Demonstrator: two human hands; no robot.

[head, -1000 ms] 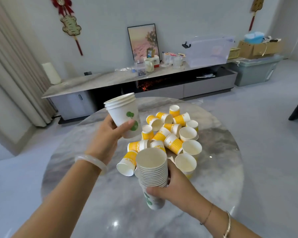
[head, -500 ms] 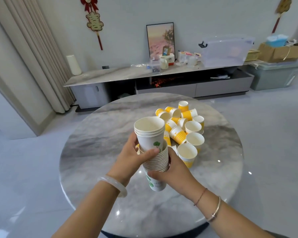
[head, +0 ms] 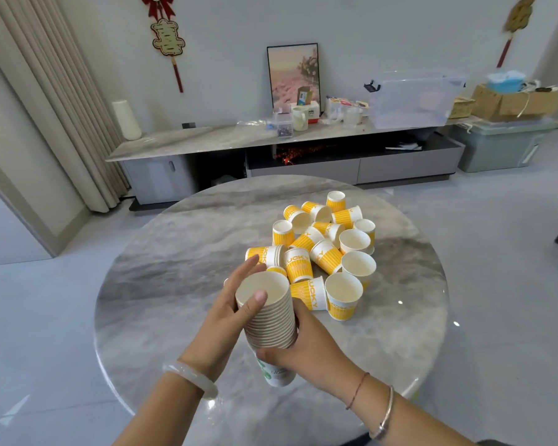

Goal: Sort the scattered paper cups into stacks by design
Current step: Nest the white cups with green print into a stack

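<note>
A: Step in hand?
B: Seating the white, green-printed paper-cup stack (head: 271, 320), held at 6 o'clock over the round grey marble table (head: 174, 284). The right hand (head: 306, 346) grips its base; the left hand (head: 229, 313) pinches the top rim.
A: Next?
B: Likely stand it clear of the yellow striped paper cups (head: 322, 252), heaped at 1 o'clock. The upright ones show empty.

One head-worn wide-angle view looks forward and down, close over the round table (head: 174, 252)
</note>
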